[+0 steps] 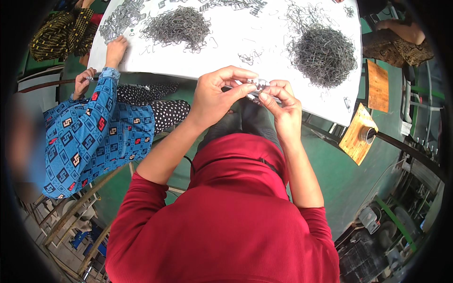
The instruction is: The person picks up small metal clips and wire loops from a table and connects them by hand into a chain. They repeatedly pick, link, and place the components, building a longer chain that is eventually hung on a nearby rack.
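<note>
Just past the near edge of the white table (217, 63), both my hands meet on a small shiny metal piece (259, 83) with dark gaps in it. My left hand (214, 94) pinches one end between thumb and fingers. At the other end, the fingertips of my right hand (287, 113) are closed on it. Its exact kind is too small to make out, and fingers cover part of it. Farther right on the table lies a big heap of bent dark wire pieces (325, 56). Another wire heap (179, 26) sits to the left.
Flat metal pieces (120, 21) lie at the far left of the table. A co-worker in a blue patterned shirt (94, 127) sits at my left, one hand (116, 49) on the table. Beyond the table's right edge are wooden boards (355, 141). Other people are at the far corners.
</note>
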{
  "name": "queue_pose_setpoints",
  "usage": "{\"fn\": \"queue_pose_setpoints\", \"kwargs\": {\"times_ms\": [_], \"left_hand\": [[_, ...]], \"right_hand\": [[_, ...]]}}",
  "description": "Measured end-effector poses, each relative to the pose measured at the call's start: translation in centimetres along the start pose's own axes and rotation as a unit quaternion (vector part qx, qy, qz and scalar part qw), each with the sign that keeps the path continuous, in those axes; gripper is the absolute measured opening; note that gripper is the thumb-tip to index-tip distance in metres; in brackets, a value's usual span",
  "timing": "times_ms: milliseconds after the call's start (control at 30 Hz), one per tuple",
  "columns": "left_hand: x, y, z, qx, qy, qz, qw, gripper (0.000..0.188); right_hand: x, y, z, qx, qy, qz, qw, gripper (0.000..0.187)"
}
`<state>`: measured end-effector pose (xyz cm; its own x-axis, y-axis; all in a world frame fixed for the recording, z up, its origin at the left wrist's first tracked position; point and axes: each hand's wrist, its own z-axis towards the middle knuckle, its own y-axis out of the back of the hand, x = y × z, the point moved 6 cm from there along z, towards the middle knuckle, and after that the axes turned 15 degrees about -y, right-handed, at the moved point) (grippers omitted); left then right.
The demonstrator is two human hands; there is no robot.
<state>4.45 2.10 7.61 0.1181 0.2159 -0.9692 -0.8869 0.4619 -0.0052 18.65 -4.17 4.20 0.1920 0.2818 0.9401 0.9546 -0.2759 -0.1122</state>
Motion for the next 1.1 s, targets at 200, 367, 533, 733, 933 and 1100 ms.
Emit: {"fn": "queue_pose_setpoints", "kwargs": {"times_ms": [200, 367, 533, 733, 933, 1100], "left_hand": [[-2.6, 0.1, -0.5, 0.117, -0.084, 0.189, 0.971, 0.02], [-2.9, 0.6, -2.6, 0.107, -0.118, 0.196, 0.968, 0.019], [-3.5, 0.7, -3.3, 0.094, -0.111, 0.19, 0.971, 0.019], [-3.2, 1.4, -3.1, 0.072, -0.105, 0.176, 0.976, 0.019], [-2.9, 1.9, -2.2, 0.06, -0.084, 0.154, 0.983, 0.019], [-2.6, 2.6, -1.7, 0.061, -0.067, 0.132, 0.987, 0.018]], "right_hand": [[0.1, -0.5, 0.4, 0.127, -0.038, -0.041, 0.99, 0.01], [-1.1, 0.0, 3.6, 0.227, -0.021, -0.148, 0.962, 0.013], [-2.1, 2.9, 13.9, 0.018, 0.092, -0.476, 0.874, 0.009], [-2.5, 0.4, 19.1, 0.054, 0.191, -0.663, 0.722, 0.007], [-3.3, 0.2, 20.8, 0.069, 0.22, -0.703, 0.673, 0.006], [-2.7, -0.6, 20.8, 0.083, 0.16, -0.695, 0.696, 0.008]]}}
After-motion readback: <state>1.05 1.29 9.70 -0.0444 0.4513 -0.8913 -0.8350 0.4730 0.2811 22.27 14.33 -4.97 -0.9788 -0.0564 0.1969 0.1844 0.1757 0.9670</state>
